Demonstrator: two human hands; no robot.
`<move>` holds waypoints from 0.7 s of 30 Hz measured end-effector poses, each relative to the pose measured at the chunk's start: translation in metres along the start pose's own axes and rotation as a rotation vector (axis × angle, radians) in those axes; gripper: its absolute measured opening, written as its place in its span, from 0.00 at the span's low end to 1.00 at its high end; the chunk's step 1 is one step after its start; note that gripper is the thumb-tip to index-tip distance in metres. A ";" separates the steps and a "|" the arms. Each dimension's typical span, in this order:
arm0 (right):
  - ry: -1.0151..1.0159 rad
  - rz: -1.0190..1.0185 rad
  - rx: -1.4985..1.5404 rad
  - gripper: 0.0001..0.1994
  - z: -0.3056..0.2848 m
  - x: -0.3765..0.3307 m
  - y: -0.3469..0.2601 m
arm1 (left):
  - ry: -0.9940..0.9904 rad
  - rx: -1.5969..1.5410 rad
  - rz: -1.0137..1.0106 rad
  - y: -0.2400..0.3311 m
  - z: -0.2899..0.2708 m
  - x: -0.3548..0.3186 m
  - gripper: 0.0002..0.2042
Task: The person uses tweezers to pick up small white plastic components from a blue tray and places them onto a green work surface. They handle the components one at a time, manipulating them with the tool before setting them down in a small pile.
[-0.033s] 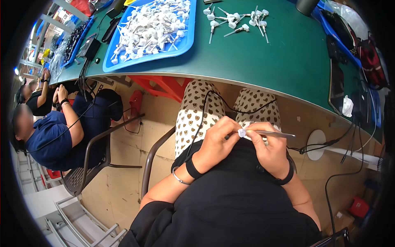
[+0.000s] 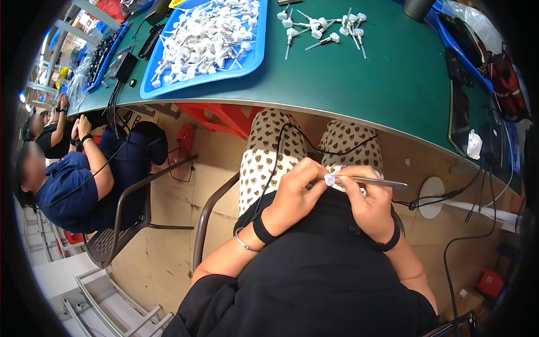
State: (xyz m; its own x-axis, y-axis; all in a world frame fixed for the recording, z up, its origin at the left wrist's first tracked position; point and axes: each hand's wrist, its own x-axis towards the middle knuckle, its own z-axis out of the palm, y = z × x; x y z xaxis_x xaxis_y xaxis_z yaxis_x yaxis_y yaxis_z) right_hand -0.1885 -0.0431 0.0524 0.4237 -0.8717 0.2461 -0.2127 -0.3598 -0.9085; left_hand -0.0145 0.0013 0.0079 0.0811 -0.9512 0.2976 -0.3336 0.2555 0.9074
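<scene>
Over my lap, my left hand [image 2: 295, 194] pinches a small white plastic piece [image 2: 329, 180] between thumb and fingers. My right hand [image 2: 366, 205] holds a thin metal tweezer-like tool [image 2: 373, 181], with one end at the white piece and the other pointing right. The two hands touch around the piece, below the edge of the green table [image 2: 393, 84]. A black band sits on each wrist, and the left wrist also has a thin bracelet.
A blue tray [image 2: 247, 64] heaped with white plastic parts lies on the table at the left, and several loose parts [image 2: 323, 28] lie beside it. Two seated people [image 2: 67, 180] work at the far left. An empty chair [image 2: 140, 191] stands between us. Cables hang under the table.
</scene>
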 end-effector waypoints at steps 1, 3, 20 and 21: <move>0.068 0.035 0.087 0.04 0.004 -0.004 0.003 | 0.000 -0.025 -0.010 0.000 -0.001 0.001 0.06; 0.109 0.014 0.123 0.05 0.005 -0.005 0.005 | -0.006 -0.046 -0.031 -0.002 0.001 0.000 0.06; 0.002 -0.127 -0.018 0.05 0.004 0.004 0.004 | -0.016 -0.030 -0.026 0.000 -0.001 0.000 0.05; 0.004 -0.117 -0.006 0.05 0.004 0.003 0.004 | -0.017 -0.029 -0.024 0.000 -0.001 0.001 0.05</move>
State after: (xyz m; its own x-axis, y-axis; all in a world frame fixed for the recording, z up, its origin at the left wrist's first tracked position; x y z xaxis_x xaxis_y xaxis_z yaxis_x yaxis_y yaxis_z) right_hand -0.1843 -0.0462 0.0480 0.4425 -0.8248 0.3520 -0.1673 -0.4615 -0.8712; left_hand -0.0137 0.0008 0.0081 0.0731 -0.9599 0.2705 -0.3038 0.2369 0.9228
